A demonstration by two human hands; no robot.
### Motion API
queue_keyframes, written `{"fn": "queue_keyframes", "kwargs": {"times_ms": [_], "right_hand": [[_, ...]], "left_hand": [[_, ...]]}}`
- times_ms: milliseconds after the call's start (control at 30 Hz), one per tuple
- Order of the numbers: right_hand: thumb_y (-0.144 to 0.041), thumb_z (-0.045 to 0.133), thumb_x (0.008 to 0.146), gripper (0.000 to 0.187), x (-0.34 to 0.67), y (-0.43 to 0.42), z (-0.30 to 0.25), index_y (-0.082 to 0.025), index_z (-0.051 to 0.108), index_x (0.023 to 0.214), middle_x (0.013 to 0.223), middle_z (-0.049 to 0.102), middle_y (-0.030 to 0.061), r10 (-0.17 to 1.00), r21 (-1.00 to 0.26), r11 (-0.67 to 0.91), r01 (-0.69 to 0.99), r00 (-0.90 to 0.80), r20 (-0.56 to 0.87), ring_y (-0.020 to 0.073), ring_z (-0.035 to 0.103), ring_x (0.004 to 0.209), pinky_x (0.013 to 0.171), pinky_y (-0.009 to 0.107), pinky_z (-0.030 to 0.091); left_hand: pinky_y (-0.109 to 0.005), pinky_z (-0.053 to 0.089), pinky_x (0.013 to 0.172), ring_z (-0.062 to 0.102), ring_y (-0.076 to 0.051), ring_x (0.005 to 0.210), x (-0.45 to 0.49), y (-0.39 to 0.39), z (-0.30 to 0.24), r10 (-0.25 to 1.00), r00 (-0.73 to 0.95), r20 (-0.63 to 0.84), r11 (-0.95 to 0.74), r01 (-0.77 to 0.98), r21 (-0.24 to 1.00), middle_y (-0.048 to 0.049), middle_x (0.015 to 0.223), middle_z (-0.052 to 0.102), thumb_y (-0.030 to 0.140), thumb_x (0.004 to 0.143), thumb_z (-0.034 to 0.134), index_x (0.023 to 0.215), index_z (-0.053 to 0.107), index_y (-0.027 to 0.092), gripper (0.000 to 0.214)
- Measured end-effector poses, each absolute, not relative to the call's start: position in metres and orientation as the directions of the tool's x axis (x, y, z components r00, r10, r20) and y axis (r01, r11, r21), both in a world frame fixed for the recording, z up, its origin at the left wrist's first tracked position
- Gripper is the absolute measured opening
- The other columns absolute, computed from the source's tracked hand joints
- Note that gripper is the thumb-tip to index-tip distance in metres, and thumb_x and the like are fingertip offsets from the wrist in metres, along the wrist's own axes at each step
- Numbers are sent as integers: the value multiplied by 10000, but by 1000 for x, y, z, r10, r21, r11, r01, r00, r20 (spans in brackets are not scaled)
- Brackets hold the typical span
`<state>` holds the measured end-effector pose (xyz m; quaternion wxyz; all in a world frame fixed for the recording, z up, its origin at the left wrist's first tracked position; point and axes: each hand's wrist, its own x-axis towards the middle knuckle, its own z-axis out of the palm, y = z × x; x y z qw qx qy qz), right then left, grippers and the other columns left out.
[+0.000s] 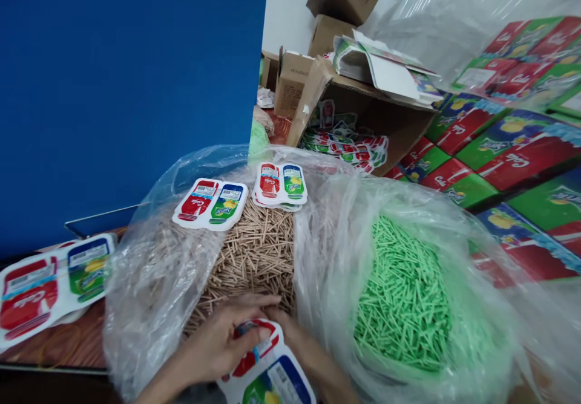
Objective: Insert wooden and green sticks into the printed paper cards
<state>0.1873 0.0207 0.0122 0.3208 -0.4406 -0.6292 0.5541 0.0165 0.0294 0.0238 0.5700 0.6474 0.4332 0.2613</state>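
My left hand is closed on a die-cut card pack printed with a red Cola side and a green-and-blue Sprite side. Its thumb presses on the red half and its fingers curl over the top edge. On the far side of the same pack, my right hand grips the edge, its fingertips mostly hidden. Both hands are over an open clear plastic bag full of brown sticks. On that bag lie one matching card pack and a small stack of packs.
To the right, another clear bag holds green sticks. More packs lie on the table at left. Behind stands an open carton of loose packs. Printed boxes are stacked at right; a blue panel rises at left.
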Motion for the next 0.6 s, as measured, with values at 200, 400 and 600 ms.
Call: {"fn": "queue_keyframes", "kwargs": {"times_ms": [200, 400, 600], "right_hand": [[-582, 705, 681, 412, 179, 35, -9, -202, 626, 822, 654, 566, -37, 846, -831, -475, -290, -409, -342, 100, 524, 549, 582, 237, 447], [-435, 852, 572, 442, 169, 30, 0, -176, 609, 835, 696, 557, -42, 805, -562, -592, -577, -404, -434, 72, 527, 588, 603, 204, 409], [-471, 805, 640, 438, 169, 14, -5, -176, 605, 894, 654, 531, -53, 818, -603, -574, -554, -422, -391, 79, 498, 551, 580, 218, 366]], "left_hand": [[-272, 508, 766, 661, -219, 875, -10, 15, 32, 902, 387, -190, 149, 135, 980, -53, 963, 728, 466, 876, 522, 921, 725, 218, 323], [-236, 458, 790, 654, -201, 868, 11, -12, 26, 698, 647, -307, 12, 419, 908, -29, 900, 743, 277, 841, 591, 862, 756, 244, 170], [-232, 446, 737, 650, -200, 814, 26, -16, 17, 763, 524, -378, 77, 507, 858, -1, 845, 746, 232, 821, 572, 807, 747, 254, 177]]}}
